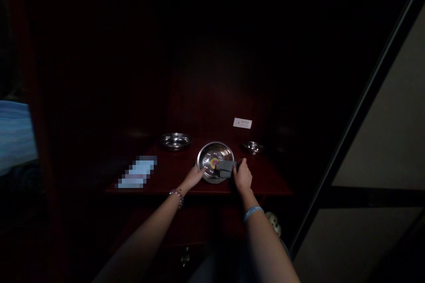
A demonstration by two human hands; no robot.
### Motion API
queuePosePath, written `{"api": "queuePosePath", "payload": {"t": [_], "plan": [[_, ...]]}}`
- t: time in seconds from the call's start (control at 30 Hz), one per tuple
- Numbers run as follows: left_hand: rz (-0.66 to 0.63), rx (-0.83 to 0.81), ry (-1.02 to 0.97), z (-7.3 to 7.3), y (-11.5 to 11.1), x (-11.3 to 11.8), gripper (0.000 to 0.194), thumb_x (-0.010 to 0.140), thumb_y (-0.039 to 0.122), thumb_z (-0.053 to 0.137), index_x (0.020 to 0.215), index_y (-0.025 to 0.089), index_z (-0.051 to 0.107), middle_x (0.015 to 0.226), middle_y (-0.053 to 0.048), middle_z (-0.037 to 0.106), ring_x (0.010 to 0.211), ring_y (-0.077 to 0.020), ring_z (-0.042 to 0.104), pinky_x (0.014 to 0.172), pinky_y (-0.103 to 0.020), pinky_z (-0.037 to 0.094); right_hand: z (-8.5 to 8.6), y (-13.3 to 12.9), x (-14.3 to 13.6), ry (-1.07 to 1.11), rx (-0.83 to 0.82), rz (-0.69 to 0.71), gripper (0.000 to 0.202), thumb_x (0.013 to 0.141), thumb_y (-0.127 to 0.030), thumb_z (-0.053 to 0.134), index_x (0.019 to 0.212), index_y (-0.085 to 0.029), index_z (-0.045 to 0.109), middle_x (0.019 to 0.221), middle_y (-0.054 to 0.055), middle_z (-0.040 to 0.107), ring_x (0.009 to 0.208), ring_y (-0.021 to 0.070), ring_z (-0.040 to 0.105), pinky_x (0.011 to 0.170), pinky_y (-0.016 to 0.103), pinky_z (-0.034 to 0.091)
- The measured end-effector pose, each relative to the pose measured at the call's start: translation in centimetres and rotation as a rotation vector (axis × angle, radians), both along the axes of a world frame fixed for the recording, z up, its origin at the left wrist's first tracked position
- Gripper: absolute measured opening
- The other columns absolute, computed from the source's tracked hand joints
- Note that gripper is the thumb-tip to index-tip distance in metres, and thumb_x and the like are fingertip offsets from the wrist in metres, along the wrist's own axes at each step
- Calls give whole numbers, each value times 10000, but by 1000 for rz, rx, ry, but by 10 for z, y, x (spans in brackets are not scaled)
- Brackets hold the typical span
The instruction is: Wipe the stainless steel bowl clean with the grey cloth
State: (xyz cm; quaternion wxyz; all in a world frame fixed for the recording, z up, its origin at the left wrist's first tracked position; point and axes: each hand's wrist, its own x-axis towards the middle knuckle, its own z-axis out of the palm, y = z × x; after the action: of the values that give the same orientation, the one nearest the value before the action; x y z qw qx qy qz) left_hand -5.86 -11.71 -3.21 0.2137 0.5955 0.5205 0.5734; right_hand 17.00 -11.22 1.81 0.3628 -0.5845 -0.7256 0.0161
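Note:
A shiny round metal basin (208,154) with a yellow and pink label inside is tilted up over the dark red shelf. At its left rim, my left hand (193,177) grips it with the thumb laid over the edge. My right hand (243,176) is closed on a grey cloth (226,168), which lies against the basin's right inner side. A bracelet circles my left wrist and a light blue band my right one. The fingertips behind the basin and under the cloth are hidden.
A metal bowl (175,141) stands at the back left of the shelf (179,176), a smaller metal bowl (253,147) at the back right. A white socket panel (242,123) is on the back wall. A blurred light-blue patch (137,173) lies front left.

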Motion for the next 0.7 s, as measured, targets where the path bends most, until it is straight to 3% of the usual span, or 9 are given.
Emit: {"api": "queuePosePath", "payload": {"t": [0.13, 0.33, 0.5, 0.6, 0.7], "plan": [[12, -16, -14, 4, -5, 1, 639, 777, 440, 560, 1322, 115, 486, 1285, -178, 648, 1220, -301, 597, 1092, -431, 399, -5, 1, -9, 100, -17, -19, 473, 941, -376, 343, 1318, -113, 455, 1202, 231, 609, 1015, 306, 665, 833, 398, 500], [11, -17, 12, 0, -1, -1, 610, 785, 442, 539, 1278, 84, 532, 1272, -211, 648, 1211, -331, 600, 1081, -443, 405, -12, 6, -14, 127, -108, 118, 549, 921, -415, 428, 1358, -85, 388, 1290, 242, 570, 1128, 286, 634, 907, 372, 491], [1, -2, -22, -4, 2, -2, 608, 774, 415, 566, 1307, 129, 513, 1268, -160, 662, 1196, -308, 613, 1070, -446, 422, -14, 10, -12, 174, -151, 114, 520, 900, -338, 500, 1335, -66, 415, 1184, 221, 650, 1077, 289, 658, 898, 359, 497], [9, -20, -10, -6, 5, -4, 578, 773, 391, 567, 1288, 130, 540, 1264, -158, 664, 1194, -315, 611, 1075, -453, 420, -9, 9, -9, 196, -89, 77, 443, 896, -284, 492, 1286, -76, 486, 1160, 211, 660, 1066, 299, 650, 926, 374, 485], [0, -12, -22, -8, 7, -5, 555, 775, 369, 564, 1270, 117, 559, 1261, -163, 664, 1194, -313, 610, 1085, -446, 415, 2, 5, -4, 242, 103, 58, 465, 906, -241, 438, 1345, -91, 470, 1263, 194, 614, 1166, 283, 581, 1019, 390, 433]]}}
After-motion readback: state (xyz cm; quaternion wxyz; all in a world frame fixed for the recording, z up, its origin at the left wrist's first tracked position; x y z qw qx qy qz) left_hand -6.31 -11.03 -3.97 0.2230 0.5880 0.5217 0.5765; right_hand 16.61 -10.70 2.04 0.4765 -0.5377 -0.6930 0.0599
